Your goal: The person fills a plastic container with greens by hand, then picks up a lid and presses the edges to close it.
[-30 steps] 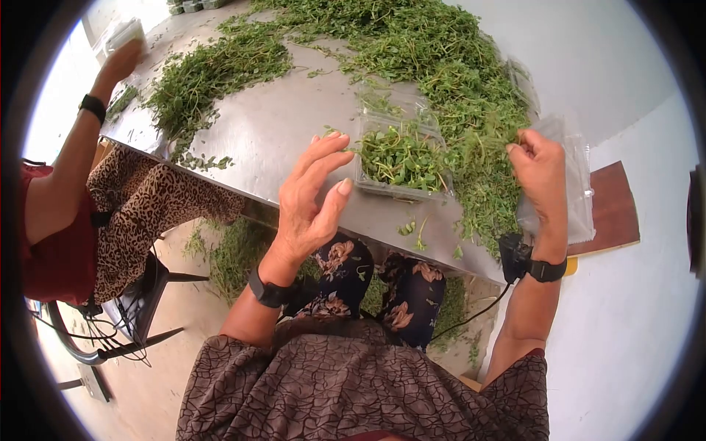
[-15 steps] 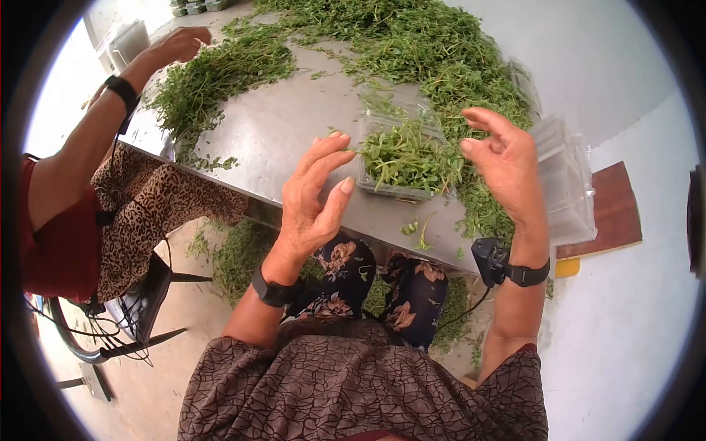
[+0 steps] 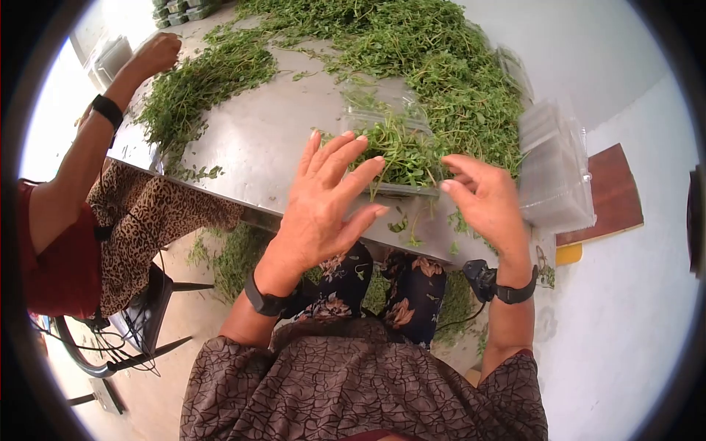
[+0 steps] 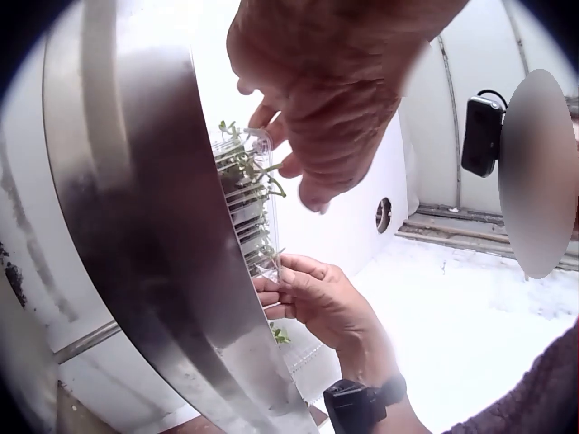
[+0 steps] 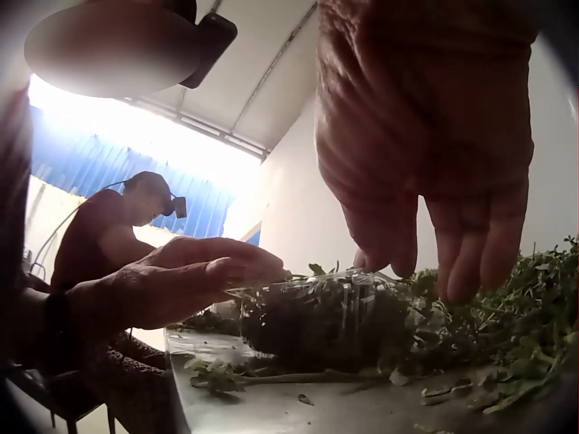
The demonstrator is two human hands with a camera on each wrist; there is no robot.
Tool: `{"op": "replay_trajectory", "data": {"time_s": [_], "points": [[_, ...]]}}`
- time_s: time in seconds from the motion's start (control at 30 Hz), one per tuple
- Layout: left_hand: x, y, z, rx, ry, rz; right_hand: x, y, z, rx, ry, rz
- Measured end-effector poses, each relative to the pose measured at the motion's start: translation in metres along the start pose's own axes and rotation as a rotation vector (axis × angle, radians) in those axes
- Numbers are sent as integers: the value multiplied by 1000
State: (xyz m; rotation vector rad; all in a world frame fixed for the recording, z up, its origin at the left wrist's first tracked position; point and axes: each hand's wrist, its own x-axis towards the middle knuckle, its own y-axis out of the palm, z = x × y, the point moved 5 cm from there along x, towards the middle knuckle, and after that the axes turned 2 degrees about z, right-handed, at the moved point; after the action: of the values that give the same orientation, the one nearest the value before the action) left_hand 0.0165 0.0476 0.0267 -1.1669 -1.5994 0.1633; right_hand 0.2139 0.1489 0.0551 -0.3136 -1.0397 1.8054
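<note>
Sprigs could spill off the heaped clear punnet [image 3: 393, 165], I judge, if my left hand [image 3: 323, 206], fingers spread and straight over its near-left corner, knocks it while my right hand [image 3: 482, 202], fingers relaxed and gripping nothing, hovers at its right edge on the steel table [image 3: 272, 132]

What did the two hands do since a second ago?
The right hand left the herb pile and swung in to the tub, fingers now at its near right edge. The left hand moved forward, fingers spread over the tub's left side. The tub of herbs stayed put on the table.
</note>
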Motion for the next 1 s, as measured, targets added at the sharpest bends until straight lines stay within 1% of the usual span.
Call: {"op": "replay_trajectory", "data": {"time_s": [0.07,0.1,0.23,0.3,0.43,0.47,0.5,0.53,0.67,0.73,0.77,0.83,0.87,0.93,0.97,1.0], "points": [[3,5,0,38,8,30,1,6,6,-19,-73,8],[4,6,0,43,10,28,2,5,7,-17,-42,17],[9,6,1,59,30,30,4,-1,9,-73,-11,-7],[12,4,1,45,44,22,4,-5,19,-191,-252,-111],[19,1,2,10,49,-9,8,-1,23,-132,-287,-75],[21,0,1,12,51,-9,8,0,26,-144,-351,-74],[22,-2,1,-52,45,-23,7,1,28,-156,-415,-73],[22,-3,1,-115,38,-36,8,2,27,-154,-414,-74],[28,-1,4,-98,25,-73,7,7,24,-140,-449,-49],[32,2,9,-1,-5,-117,8,10,23,-154,-469,-38],[34,4,7,0,-6,-117,7,12,23,-152,-463,-43],[38,5,5,69,-56,-192,7,14,24,-150,-460,-48],[39,6,6,69,-54,-193,7,15,26,-164,-455,-34],[40,14,7,-76,-27,-116,8,15,27,-179,-447,-22],[39,13,8,-75,-27,-116,8,15,27,-247,-444,-13],[40,16,8,-57,-11,-32,10,16,27,-313,-443,-5]]}}
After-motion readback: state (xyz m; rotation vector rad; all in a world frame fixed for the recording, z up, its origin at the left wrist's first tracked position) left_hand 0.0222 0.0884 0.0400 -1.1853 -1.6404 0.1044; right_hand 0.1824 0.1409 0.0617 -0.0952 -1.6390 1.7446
